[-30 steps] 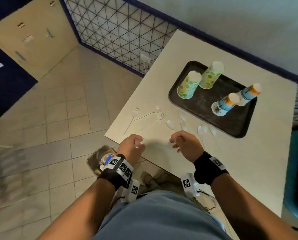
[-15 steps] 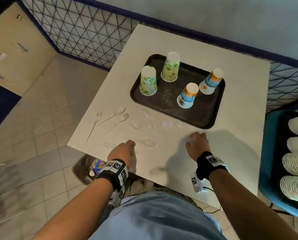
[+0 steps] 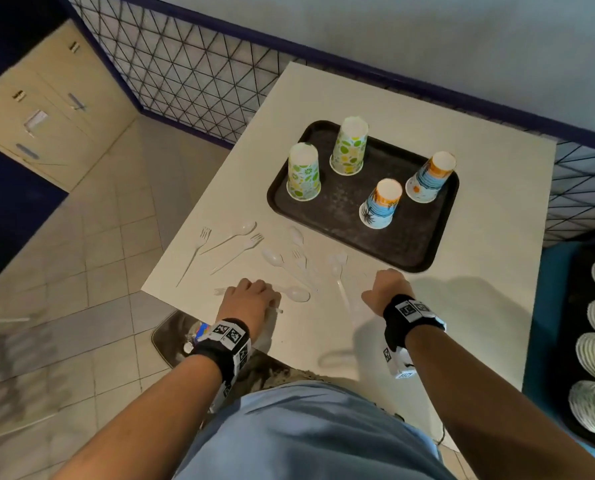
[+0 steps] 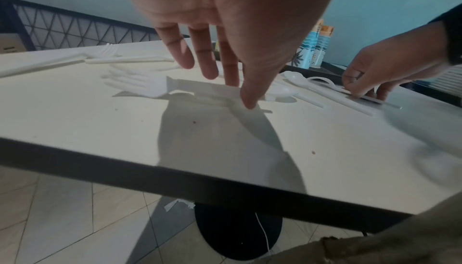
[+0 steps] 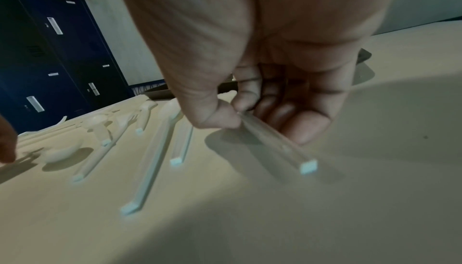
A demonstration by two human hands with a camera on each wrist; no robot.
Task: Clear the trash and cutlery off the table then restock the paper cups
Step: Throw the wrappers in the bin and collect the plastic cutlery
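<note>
Two hands on table (image 3: 479, 271), right hand (image 5: 262, 82) pinching plastic handle (image 5: 277, 143), left hand (image 4: 225, 36) fingers straight over fork (image 4: 140, 87).

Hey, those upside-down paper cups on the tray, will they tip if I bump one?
Probably. The paper cups look thin and light, so a nudge would likely slide or topple them. Standing rim-down on the tray gives a wide base, which helps somewhat. Once over, they'd likely roll.

No readable words, brands or numbers showed. The black wristbands (image 3: 229, 337) bore only square coded markers, and the locker labels (image 5: 54, 25) at the far left were too blurred to read.
</note>
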